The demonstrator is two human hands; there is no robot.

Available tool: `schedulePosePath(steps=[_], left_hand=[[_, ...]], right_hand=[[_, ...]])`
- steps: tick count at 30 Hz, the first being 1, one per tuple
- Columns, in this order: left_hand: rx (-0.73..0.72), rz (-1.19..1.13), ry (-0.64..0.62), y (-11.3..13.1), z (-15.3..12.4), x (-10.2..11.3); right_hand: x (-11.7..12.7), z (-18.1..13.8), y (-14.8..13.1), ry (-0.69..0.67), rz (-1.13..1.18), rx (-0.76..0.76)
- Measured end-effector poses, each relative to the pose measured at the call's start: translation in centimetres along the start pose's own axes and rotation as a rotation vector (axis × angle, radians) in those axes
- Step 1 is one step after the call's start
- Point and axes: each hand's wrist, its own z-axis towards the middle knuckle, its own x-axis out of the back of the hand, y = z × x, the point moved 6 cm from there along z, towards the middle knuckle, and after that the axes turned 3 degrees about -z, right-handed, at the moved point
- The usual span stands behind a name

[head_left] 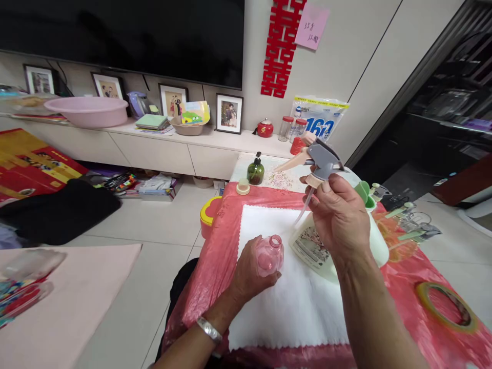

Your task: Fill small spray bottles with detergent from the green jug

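Note:
My left hand (pixel 249 274) is wrapped around a small clear pink bottle (pixel 269 256) whose mouth is uncovered. It holds the bottle above a white cloth (pixel 284 307). Raised to the right, my right hand (pixel 338 210) grips a grey and peach spray nozzle (pixel 321 159) by its collar. A thin dip tube hangs down from the nozzle, apart from the bottle. Behind my right hand stands a large pale green jug (pixel 313 243) with a flowered label, partly hidden by my wrist. A cream cap (pixel 243 186) lies beyond the cloth.
A green pump bottle (pixel 255 170) stands at the table's far end. Orange spray bottles (pixel 400 238) and a tape roll (pixel 446 306) are on the right, on the red plastic cover (pixel 207 271). A yellow-lidded container (pixel 209 212) stands beside the table's left edge.

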Motion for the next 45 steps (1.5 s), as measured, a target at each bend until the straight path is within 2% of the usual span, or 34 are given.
schedulePosePath(steps=[5,10,17,22,26,31,39,45], left_hand=[[-0.028,-0.019,-0.007,0.3,0.1,0.0],[-0.02,-0.014,-0.013,0.5,0.1,0.1],[-0.035,0.04,-0.039,1.7,0.4,0.2],[-0.135,-0.017,-0.033,3.6,0.5,0.8],[-0.174,-0.028,-0.024,4.3,0.6,1.0],[-0.144,-0.023,-0.014,3.7,0.5,0.8],[-0.115,0.015,-0.02,2.7,0.6,0.3],[-0.169,0.047,-0.022,3.0,0.6,0.1]], right_hand=[[-0.1,-1.6,1.3,0.005,0.005,0.044],[0.4,-3.3,5.1,-0.022,0.036,-0.043],[0.5,-7.3,10.9,-0.153,0.073,-0.177],[0.6,-8.7,13.3,-0.205,0.05,-0.238],[0.4,-8.9,13.5,-0.235,0.017,-0.257],[-0.1,-8.8,12.8,-0.287,0.019,-0.248],[-0.3,-9.1,12.7,-0.276,0.069,-0.197],[-0.2,-9.4,13.1,-0.266,0.077,-0.171]])
